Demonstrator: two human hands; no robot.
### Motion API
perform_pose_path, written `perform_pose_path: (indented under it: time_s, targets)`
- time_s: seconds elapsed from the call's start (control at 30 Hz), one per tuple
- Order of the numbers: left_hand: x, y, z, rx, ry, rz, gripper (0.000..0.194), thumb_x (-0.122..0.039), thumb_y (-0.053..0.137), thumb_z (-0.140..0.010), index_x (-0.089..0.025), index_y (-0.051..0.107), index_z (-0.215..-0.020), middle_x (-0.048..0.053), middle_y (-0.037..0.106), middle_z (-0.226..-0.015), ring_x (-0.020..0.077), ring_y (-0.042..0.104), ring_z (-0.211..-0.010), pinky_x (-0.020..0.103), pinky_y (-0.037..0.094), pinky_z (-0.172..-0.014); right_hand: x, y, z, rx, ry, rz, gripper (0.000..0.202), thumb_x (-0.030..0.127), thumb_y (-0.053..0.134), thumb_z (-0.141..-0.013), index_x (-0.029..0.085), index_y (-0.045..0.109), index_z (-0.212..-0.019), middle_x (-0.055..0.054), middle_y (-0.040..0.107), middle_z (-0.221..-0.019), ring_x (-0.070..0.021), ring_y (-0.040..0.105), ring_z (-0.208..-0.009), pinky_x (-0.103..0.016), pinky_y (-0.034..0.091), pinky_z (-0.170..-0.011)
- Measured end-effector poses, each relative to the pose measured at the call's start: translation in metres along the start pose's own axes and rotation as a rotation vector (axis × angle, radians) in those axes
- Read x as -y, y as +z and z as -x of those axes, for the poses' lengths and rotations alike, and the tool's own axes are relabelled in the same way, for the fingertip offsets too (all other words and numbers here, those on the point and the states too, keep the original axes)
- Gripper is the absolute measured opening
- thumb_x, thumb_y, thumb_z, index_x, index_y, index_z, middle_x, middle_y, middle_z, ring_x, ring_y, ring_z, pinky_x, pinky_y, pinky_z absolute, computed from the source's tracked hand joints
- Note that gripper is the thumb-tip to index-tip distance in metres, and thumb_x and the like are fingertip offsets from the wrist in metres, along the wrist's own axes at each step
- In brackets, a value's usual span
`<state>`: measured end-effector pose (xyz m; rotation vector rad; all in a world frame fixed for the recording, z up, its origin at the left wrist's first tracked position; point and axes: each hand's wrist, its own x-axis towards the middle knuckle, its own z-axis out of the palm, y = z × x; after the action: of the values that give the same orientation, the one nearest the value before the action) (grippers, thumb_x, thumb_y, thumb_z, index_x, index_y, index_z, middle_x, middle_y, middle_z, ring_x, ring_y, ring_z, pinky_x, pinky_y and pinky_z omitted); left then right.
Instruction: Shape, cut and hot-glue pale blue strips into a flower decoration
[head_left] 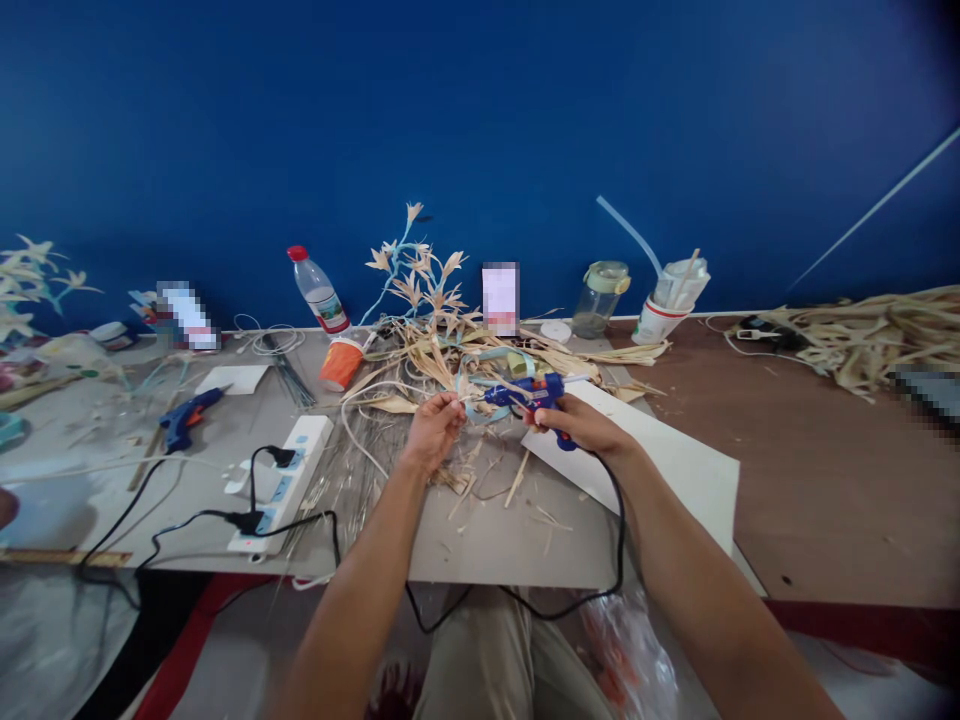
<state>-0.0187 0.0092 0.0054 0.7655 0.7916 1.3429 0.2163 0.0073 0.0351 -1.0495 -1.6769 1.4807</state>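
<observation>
My right hand is wrapped round the handle of a blue glue gun, its nozzle pointing left toward my other hand. A glue stick shows at the gun's back end. My left hand pinches a small pale piece just left of the nozzle; its exact shape is hard to make out. Behind both hands lies a heap of dried husk strips. Pale husk flowers on light blue stems stand beyond the heap.
A white power strip with black cables lies left, near another blue glue gun. A red-capped bottle, an orange cup, a glass jar and a phone stand behind. White board lies right.
</observation>
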Motion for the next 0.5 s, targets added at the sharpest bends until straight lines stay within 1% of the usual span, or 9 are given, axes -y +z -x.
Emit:
perform_pose_path:
  time_s: [0.1,0.2,0.27,0.33,0.4,0.5]
  targets:
    - [-0.001,0.0,-0.001,-0.011,0.006,0.034,0.025,-0.022,0.077,-0.058,-0.014,0.056,-0.07,-0.003,0.055,-0.059,0.0043,0.047,-0.052,0.018,0.036,-0.052,0.001,-0.008,0.002,-0.111,-0.076,-0.108,0.036,0.051,0.06,-0.071,0.018,0.065,-0.084,-0.006,0.064,-0.079,-0.016,0.055,-0.069,-0.03,0.046,-0.067]
    - [-0.001,0.0,-0.001,-0.017,-0.014,0.046,0.025,-0.021,0.077,-0.058,-0.015,0.055,-0.069,-0.003,0.054,-0.059,0.0042,0.044,-0.051,0.018,0.035,-0.051,0.002,-0.013,0.0,-0.329,-0.16,-0.121,0.039,0.053,0.057,-0.071,0.019,0.063,-0.089,-0.006,0.064,-0.084,-0.0161,0.054,-0.069,-0.031,0.045,-0.067]
    - [-0.001,0.0,-0.001,-0.024,-0.024,0.051,0.025,-0.021,0.076,-0.058,-0.015,0.054,-0.069,-0.003,0.053,-0.058,0.0038,0.042,-0.05,0.018,0.034,-0.051,0.003,-0.014,-0.003,-0.479,-0.151,-0.012,0.039,0.053,0.056,-0.071,0.019,0.062,-0.089,-0.005,0.063,-0.082,-0.0169,0.054,-0.07,-0.032,0.045,-0.066]
    - [-0.001,0.001,-0.001,-0.025,-0.033,0.06,0.026,-0.021,0.076,-0.059,-0.015,0.053,-0.07,-0.004,0.051,-0.057,0.0034,0.041,-0.049,0.018,0.033,-0.051,0.005,-0.013,-0.006,-0.575,-0.106,0.162,0.039,0.052,0.056,-0.072,0.018,0.062,-0.09,-0.005,0.062,-0.079,-0.019,0.055,-0.072,-0.033,0.044,-0.067]
    - [-0.002,0.001,-0.001,-0.027,-0.038,0.07,0.026,-0.021,0.075,-0.06,-0.015,0.052,-0.072,-0.005,0.05,-0.057,0.0032,0.039,-0.048,0.018,0.032,-0.05,0.009,-0.012,-0.008,-0.635,-0.083,0.363,0.039,0.051,0.057,-0.072,0.017,0.062,-0.09,-0.007,0.061,-0.081,-0.0215,0.056,-0.077,-0.034,0.043,-0.07]
    - [-0.002,0.002,-0.001,-0.033,-0.023,0.086,0.026,-0.021,0.073,-0.061,-0.017,0.05,-0.073,-0.005,0.049,-0.055,0.0034,0.037,-0.046,0.019,0.031,-0.05,0.018,-0.01,-0.005,-0.673,-0.096,0.649,0.036,0.048,0.056,-0.074,0.016,0.062,-0.088,-0.009,0.061,-0.085,-0.0243,0.055,-0.084,-0.036,0.041,-0.076]
